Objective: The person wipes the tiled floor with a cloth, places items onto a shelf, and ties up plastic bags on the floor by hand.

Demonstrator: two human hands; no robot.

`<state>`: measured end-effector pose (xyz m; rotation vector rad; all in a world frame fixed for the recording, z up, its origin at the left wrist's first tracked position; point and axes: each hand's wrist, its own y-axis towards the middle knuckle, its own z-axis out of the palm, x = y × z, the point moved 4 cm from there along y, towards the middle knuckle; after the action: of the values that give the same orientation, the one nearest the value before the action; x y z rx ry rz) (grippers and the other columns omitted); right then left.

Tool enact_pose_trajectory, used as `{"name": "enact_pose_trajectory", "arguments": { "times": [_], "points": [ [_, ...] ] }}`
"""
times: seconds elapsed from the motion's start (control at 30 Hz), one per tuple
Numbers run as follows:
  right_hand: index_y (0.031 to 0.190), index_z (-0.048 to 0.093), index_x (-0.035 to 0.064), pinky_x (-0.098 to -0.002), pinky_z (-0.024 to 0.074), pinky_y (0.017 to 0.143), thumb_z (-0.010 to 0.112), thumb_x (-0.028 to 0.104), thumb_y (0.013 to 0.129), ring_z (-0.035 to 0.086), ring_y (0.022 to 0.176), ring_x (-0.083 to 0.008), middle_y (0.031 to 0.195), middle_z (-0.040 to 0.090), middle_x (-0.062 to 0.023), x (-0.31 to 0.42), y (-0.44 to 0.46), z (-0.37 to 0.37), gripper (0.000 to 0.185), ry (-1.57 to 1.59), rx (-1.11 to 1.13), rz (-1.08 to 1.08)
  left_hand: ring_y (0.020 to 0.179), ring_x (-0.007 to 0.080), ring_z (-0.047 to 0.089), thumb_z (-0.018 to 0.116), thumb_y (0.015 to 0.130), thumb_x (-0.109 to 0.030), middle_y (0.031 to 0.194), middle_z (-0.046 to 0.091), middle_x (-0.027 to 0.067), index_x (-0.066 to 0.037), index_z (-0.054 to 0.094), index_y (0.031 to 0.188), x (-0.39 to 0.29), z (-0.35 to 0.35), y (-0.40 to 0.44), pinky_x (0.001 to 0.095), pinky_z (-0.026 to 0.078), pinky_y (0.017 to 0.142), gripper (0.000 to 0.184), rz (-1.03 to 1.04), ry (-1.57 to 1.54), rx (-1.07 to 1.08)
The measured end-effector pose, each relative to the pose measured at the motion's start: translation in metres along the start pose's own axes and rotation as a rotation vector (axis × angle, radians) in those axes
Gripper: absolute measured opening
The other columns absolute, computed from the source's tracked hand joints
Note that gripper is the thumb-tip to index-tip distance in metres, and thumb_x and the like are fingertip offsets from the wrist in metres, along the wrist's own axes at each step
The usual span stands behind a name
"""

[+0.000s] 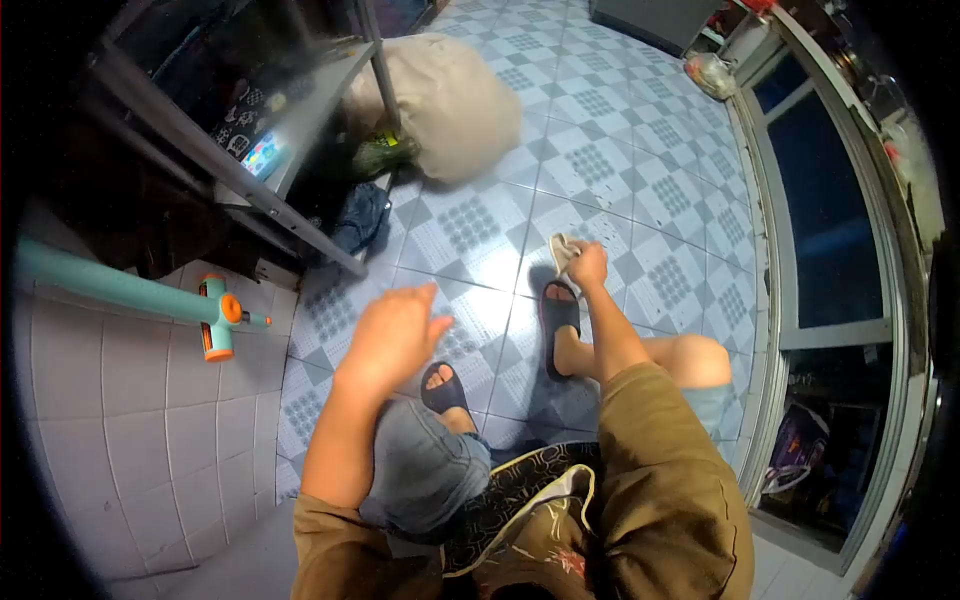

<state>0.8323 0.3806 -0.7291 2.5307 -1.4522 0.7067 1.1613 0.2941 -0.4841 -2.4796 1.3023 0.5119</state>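
My right hand (590, 262) is closed on a small cream piece of cloth (562, 252), held above the floor near my right foot's black sandal (551, 320). What kind of cloth item it is I cannot make out. My left hand (395, 332) is stretched forward over the floor with thumb and fingers apart, and no object shows in it. A second black sandal (445, 395) is on my left foot, below that hand. Across my lap lies a black patterned cloth (520, 500) with pale edging, partly hidden by my sleeves.
A large beige sack (450, 105) sits by a metal rack (290, 225) at the upper left. Dark blue denim (362, 215) lies at the rack's foot. A teal tube with an orange-ended fitting (222, 315) juts in from the left. Sliding glass doors (825, 210) line the right.
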Motion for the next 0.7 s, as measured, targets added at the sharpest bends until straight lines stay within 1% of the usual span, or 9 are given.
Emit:
{"name": "enact_pose_trajectory", "arguments": {
  "times": [0.13, 0.3, 0.37, 0.4, 0.53, 0.57, 0.6, 0.63, 0.7],
  "points": [
    [0.103, 0.068, 0.0229, -0.0405, 0.0457, 0.084, 0.064, 0.015, 0.072, 0.054, 0.1, -0.032, 0.106, 0.057, -0.0143, 0.022, 0.006, -0.045, 0.032, 0.065, -0.081, -0.136, 0.097, 0.0377, 0.056, 0.062, 0.081, -0.023, 0.103, 0.06, 0.0237, 0.004, 0.056, 0.11, -0.017, -0.012, -0.023, 0.042, 0.044, 0.084, 0.041, -0.128, 0.075, 0.009],
    [0.101, 0.068, 0.0231, -0.0412, 0.0461, 0.082, 0.065, 0.02, 0.073, 0.054, 0.1, -0.0321, 0.104, 0.057, -0.0128, 0.055, 0.001, -0.083, 0.029, 0.02, -0.107, -0.311, 0.097, 0.0377, 0.056, 0.062, 0.081, -0.021, 0.101, 0.06, 0.0229, 0.003, 0.056, 0.11, -0.054, -0.032, -0.044, 0.0421, 0.044, 0.082, 0.038, -0.073, 0.106, -0.079],
    [0.101, 0.068, 0.023, -0.0413, 0.0461, 0.082, 0.066, 0.02, 0.072, 0.054, 0.1, -0.0318, 0.104, 0.056, -0.0124, 0.058, -0.013, -0.077, 0.029, 0.027, -0.074, -0.309, 0.079, 0.0364, 0.058, 0.062, 0.08, -0.021, 0.082, 0.06, 0.0194, 0.001, 0.056, 0.091, -0.064, -0.034, -0.043, 0.0433, 0.046, 0.07, 0.026, 0.063, 0.176, -0.197],
    [0.1, 0.068, 0.023, -0.0414, 0.0461, 0.083, 0.067, 0.02, 0.071, 0.053, 0.101, -0.0316, 0.104, 0.056, -0.0121, 0.059, -0.019, -0.071, 0.029, 0.034, -0.047, -0.308, 0.078, 0.0357, 0.057, 0.062, 0.079, -0.02, 0.081, 0.06, 0.0187, 0.001, 0.054, 0.087, -0.066, -0.032, -0.039, 0.043, 0.046, 0.07, 0.024, 0.091, 0.205, -0.225],
    [0.1, 0.067, 0.0234, -0.0428, 0.0472, 0.08, 0.069, 0.023, 0.069, 0.052, 0.1, -0.0315, 0.101, 0.055, -0.01, 0.038, -0.081, -0.005, 0.031, -0.126, 0.106, -0.352, 0.078, 0.0355, 0.058, 0.062, 0.079, -0.02, 0.08, 0.06, 0.0185, 0.001, 0.054, 0.086, -0.065, -0.023, -0.021, 0.0425, 0.046, 0.07, 0.023, 0.13, 0.219, -0.209],
    [0.101, 0.066, 0.0229, -0.0439, 0.0474, 0.079, 0.069, 0.023, 0.069, 0.052, 0.1, -0.0315, 0.101, 0.055, -0.0095, 0.029, -0.099, 0.026, 0.032, -0.202, 0.154, -0.387, 0.082, 0.036, 0.057, 0.061, 0.08, -0.019, 0.086, 0.06, 0.019, 0.0, 0.054, 0.094, -0.061, -0.021, -0.018, 0.0423, 0.046, 0.073, 0.026, 0.099, 0.205, -0.18],
    [0.101, 0.064, 0.0201, -0.0457, 0.0473, 0.077, 0.068, 0.023, 0.072, 0.05, 0.102, -0.0313, 0.101, 0.055, -0.0107, 0.008, -0.116, 0.077, 0.03, -0.08, 0.243, -0.226, 0.087, 0.0364, 0.056, 0.061, 0.081, -0.019, 0.091, 0.06, 0.0194, 0.0, 0.055, 0.103, -0.055, -0.021, -0.013, 0.0421, 0.045, 0.076, 0.03, 0.06, 0.194, -0.162],
    [0.102, 0.062, 0.0171, -0.0474, 0.0464, 0.077, 0.064, 0.023, 0.075, 0.05, 0.102, -0.0309, 0.103, 0.054, -0.0123, 0.006, -0.146, 0.099, 0.027, -0.095, 0.312, -0.232, 0.092, 0.0368, 0.055, 0.06, 0.081, -0.019, 0.096, 0.06, 0.0198, -0.001, 0.055, 0.111, -0.047, -0.02, -0.008, 0.0418, 0.044, 0.08, 0.035, 0.018, 0.186, -0.141],
    [0.101, 0.061, 0.0144, -0.0515, 0.0411, 0.074, 0.056, 0.025, 0.082, 0.049, 0.097, -0.0307, 0.099, 0.054, -0.0122, 0.013, -0.212, 0.14, 0.022, -0.193, 0.455, -0.667, 0.094, 0.0373, 0.055, 0.06, 0.082, -0.018, 0.1, 0.06, 0.0206, -0.001, 0.055, 0.112, -0.026, -0.015, -0.004, 0.0421, 0.044, 0.082, 0.036, -0.029, 0.17, -0.075]
  ]
}}
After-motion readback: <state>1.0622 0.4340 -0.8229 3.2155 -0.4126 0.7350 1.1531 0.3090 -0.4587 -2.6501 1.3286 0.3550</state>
